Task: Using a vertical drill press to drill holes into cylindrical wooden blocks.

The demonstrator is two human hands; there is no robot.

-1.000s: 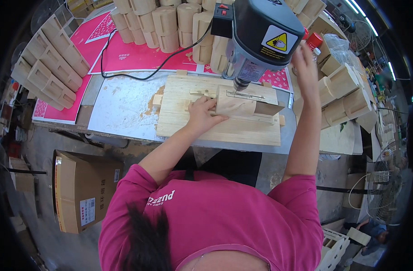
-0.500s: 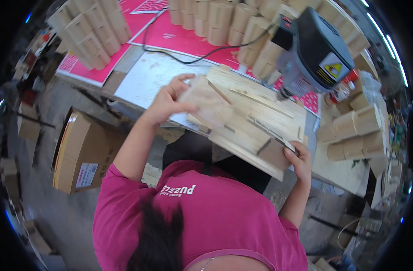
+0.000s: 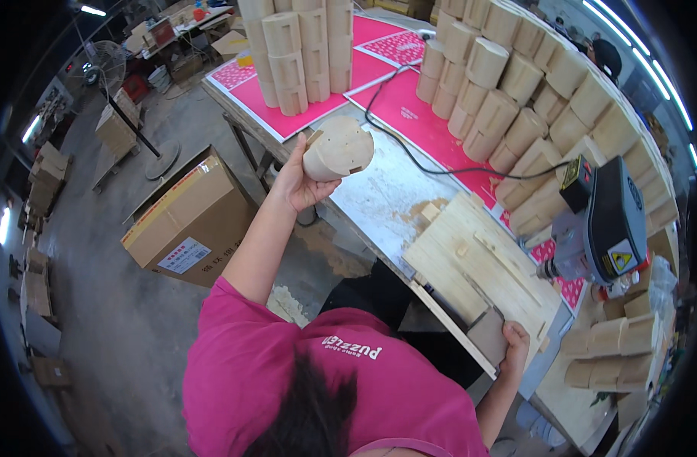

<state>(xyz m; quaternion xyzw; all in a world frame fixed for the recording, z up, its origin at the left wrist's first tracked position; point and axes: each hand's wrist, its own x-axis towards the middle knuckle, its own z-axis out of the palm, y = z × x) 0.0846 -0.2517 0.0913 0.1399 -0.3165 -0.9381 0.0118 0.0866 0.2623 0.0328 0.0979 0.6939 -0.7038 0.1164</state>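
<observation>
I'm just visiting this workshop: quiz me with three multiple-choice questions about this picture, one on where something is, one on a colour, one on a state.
1. Where is the cardboard box?
A. on the floor beside the workbench
B. on top of the workbench
C. under the drill

2. What colour are the sheets under the stacked wooden blocks?
A. green
B. pink
C. white

3. What is the left hand doing?
A. lying flat on the bench
B. holding a rounded wooden block in the air
C. gripping the drill

Answers: 1 A, the box stands on the concrete floor left of the bench. 2 B, the sheets show bright pink. 3 B, the fingers wrap the block, which is lifted clear of the bench.
</observation>
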